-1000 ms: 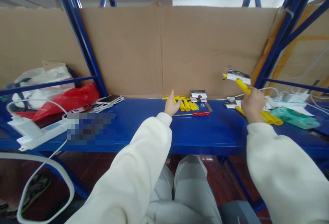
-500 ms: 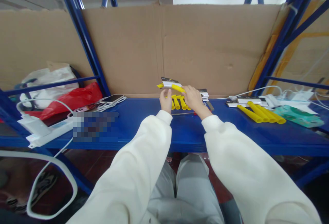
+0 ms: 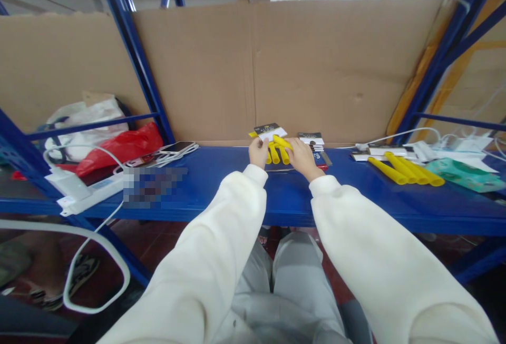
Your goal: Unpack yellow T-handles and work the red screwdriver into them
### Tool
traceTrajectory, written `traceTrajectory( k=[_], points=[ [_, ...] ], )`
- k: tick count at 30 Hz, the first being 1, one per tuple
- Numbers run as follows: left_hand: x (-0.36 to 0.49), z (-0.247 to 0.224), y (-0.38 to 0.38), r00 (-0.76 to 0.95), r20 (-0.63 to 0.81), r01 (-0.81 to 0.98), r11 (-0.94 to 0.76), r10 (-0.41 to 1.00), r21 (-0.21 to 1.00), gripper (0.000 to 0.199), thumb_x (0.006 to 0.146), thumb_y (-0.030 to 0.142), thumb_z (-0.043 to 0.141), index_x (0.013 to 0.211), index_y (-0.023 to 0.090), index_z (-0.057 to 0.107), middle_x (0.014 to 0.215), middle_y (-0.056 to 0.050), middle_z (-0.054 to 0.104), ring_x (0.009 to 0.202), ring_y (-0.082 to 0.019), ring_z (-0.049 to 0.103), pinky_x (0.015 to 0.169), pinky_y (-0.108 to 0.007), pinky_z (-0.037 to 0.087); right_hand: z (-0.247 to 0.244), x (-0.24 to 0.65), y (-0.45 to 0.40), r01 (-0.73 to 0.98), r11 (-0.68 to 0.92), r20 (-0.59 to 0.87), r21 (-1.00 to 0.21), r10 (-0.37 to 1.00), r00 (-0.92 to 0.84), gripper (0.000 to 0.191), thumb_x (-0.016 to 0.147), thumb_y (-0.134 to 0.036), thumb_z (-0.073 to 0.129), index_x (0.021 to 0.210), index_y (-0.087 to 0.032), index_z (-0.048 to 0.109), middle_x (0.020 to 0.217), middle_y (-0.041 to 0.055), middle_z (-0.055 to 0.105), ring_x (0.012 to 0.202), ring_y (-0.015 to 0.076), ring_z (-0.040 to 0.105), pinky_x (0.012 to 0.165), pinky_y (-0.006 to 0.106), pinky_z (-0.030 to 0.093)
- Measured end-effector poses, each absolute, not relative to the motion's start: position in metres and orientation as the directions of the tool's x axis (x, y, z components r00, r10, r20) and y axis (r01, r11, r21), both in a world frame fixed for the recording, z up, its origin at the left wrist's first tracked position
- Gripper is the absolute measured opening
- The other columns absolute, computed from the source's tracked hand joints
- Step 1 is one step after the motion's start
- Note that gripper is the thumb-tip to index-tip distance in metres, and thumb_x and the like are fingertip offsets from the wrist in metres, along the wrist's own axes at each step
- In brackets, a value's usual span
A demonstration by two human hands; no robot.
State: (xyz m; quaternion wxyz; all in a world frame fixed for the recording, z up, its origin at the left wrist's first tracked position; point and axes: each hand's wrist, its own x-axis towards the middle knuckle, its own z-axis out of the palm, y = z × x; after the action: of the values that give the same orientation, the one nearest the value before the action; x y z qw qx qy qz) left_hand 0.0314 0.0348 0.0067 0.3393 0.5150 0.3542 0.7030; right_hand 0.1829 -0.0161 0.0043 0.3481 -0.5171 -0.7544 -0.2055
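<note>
My left hand (image 3: pixel 259 152) is closed on the lower edge of a black-and-white printed card (image 3: pixel 271 131). A yellow tip shows past the card's left end, and a yellow tube (image 3: pixel 281 142) shows at its right. The fingers of my right hand (image 3: pixel 302 156) are wrapped round this tube; whether the tip and tube are one piece I cannot tell. Just below and between both hands, several more yellow tubes (image 3: pixel 273 156) lie side by side on the blue shelf (image 3: pixel 221 186). A small stack of similar cards (image 3: pixel 311 139) lies behind my right hand.
At the right are several yellow tubes (image 3: pixel 411 171), more cards (image 3: pixel 381 152) and a green packet (image 3: pixel 462 174). A red-ended item (image 3: pixel 323 167) lies beside my right wrist. Leftward are a phone (image 3: pixel 179 147), a white power strip (image 3: pixel 93 196) and a red bag (image 3: pixel 138 144). Cardboard (image 3: pixel 316 70) stands behind.
The card has turned to show more of its printed face and sits slightly lower and to the right. My right hand has moved slightly right and down with the tube. The view has shifted slightly.
</note>
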Motion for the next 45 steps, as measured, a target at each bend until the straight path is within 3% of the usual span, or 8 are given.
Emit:
traceTrajectory(
  k=[5,12,17,24,28,32,39,45],
  points=[
    [0.038,0.010,0.024,0.008,0.457,-0.240,-0.442,0.890,0.865,0.027,0.088,0.027,0.072,0.113,0.017,0.071,0.121,-0.009,0.075,0.114,-0.023,0.071,0.104,-0.037,0.054,0.000,0.192,-0.009,0.898,0.421,0.797,-0.129,0.583,-0.159,0.042,0.097,-0.023,0.041,0.132,-0.016,0.062,0.125,0.0174,0.067,0.113,0.0313,0.061,0.098,0.045,0.049],
    [0.038,0.009,0.019,0.048,0.360,-0.302,-0.330,0.932,0.894,0.021,0.089,0.033,0.072,0.089,0.013,0.077,0.103,-0.011,0.080,0.113,-0.025,0.072,0.103,-0.036,0.055,-0.003,0.199,-0.002,0.871,0.455,0.805,-0.182,0.578,-0.134,0.040,0.095,-0.026,0.046,0.129,-0.017,0.065,0.121,0.0162,0.069,0.111,0.0308,0.063,0.097,0.046,0.051],
    [0.038,0.006,0.026,-0.048,0.396,-0.265,-0.394,0.917,0.880,0.020,0.078,0.030,0.081,0.089,0.014,0.077,0.102,-0.010,0.080,0.113,-0.027,0.072,0.102,-0.038,0.055,-0.002,0.194,-0.004,0.854,0.482,0.780,-0.196,0.604,-0.162,0.037,0.096,-0.028,0.047,0.126,-0.016,0.066,0.119,0.0166,0.069,0.110,0.0304,0.064,0.097,0.046,0.051],
    [0.034,0.004,0.025,0.076,0.228,-0.287,-0.198,0.971,0.937,0.016,0.082,0.030,0.077,0.090,0.017,0.074,0.098,-0.007,0.079,0.105,-0.022,0.073,0.085,-0.030,0.057,-0.003,0.188,-0.009,0.830,0.536,0.759,-0.154,0.602,-0.247,0.033,0.096,-0.027,0.048,0.123,-0.018,0.066,0.119,0.0162,0.066,0.112,0.0297,0.063,0.097,0.043,0.052],
    [0.035,0.006,0.014,0.203,0.208,-0.273,-0.149,0.957,0.951,0.024,0.081,0.037,0.077,0.099,0.020,0.074,0.101,-0.006,0.079,0.106,-0.024,0.072,0.077,-0.028,0.055,-0.006,0.190,0.003,0.730,0.605,0.799,-0.319,0.586,-0.136,0.046,0.091,-0.032,0.058,0.135,-0.018,0.058,0.126,0.0164,0.061,0.117,0.0296,0.060,0.099,0.045,0.053],
    [0.034,0.010,0.010,0.118,0.188,-0.281,-0.149,0.975,0.948,0.022,0.081,0.036,0.077,0.094,0.019,0.072,0.095,-0.006,0.079,0.099,-0.024,0.073,0.072,-0.028,0.054,-0.009,0.189,0.018,0.486,0.615,0.731,-0.621,0.679,0.075,0.064,0.086,-0.046,0.065,0.142,-0.020,0.052,0.131,0.0163,0.058,0.109,0.0268,0.064,0.092,0.043,0.056],
    [0.037,0.013,0.008,-0.025,0.240,-0.317,-0.236,0.970,0.919,0.018,0.078,0.031,0.080,0.087,0.018,0.072,0.090,-0.005,0.079,0.101,-0.024,0.073,0.082,-0.032,0.057,-0.003,0.188,0.009,0.197,0.433,0.467,-0.880,0.864,0.187,0.021,0.083,-0.041,0.064,0.088,-0.021,0.063,0.087,0.0025,0.069,0.085,0.0190,0.066,0.076,0.033,0.057],
    [0.038,0.014,0.005,-0.011,0.397,-0.376,-0.371,0.918,0.849,0.024,0.081,0.038,0.077,0.094,0.018,0.074,0.102,-0.006,0.079,0.116,-0.023,0.069,0.105,-0.035,0.049,0.002,0.186,0.000,0.104,0.408,0.420,-0.907,0.887,0.193,0.018,0.087,-0.036,0.060,0.077,-0.022,0.054,0.075,-0.0014,0.063,0.075,0.0158,0.062,0.065,0.027,0.053]
  ],
)
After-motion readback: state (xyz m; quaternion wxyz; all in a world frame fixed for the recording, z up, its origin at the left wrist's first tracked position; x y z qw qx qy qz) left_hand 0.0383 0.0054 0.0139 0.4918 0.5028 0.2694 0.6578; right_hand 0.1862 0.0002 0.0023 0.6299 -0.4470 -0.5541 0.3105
